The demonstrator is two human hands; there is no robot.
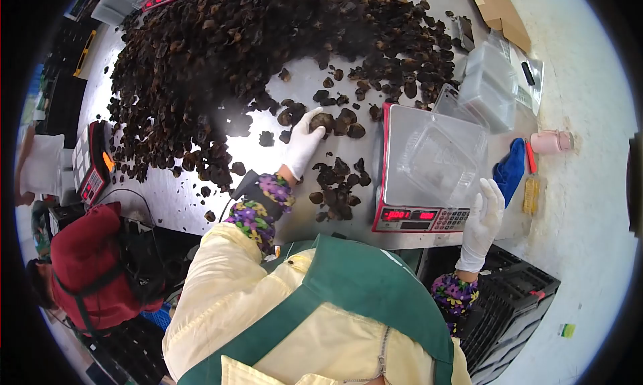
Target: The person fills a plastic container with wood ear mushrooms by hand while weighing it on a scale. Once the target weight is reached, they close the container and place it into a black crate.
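Observation:
My left hand point(305, 145), in a white glove, has its thumb and fingers around a dark brown mushroom point(322, 122) that looks like wood ear. More of these pieces lie just right of the fingertips, and a small loose group point(337, 190) sits nearer me. Gloved in white too, my right hand point(483, 225) is raised with fingers stretched out, beside the right edge of a red-rimmed digital scale point(395, 157). It appears to hold nothing. On the scale's plate rests a clear plastic container point(441, 158). Red digits glow on the scale's display.
A large mushroom heap point(221, 63) covers the back of the metal table. Stacked clear containers point(487, 83), a blue cloth point(510, 170), a yellow brush point(531, 196) and a pink jar point(550, 142) stand right. At left, a person in red point(94, 264) is near another scale point(94, 164).

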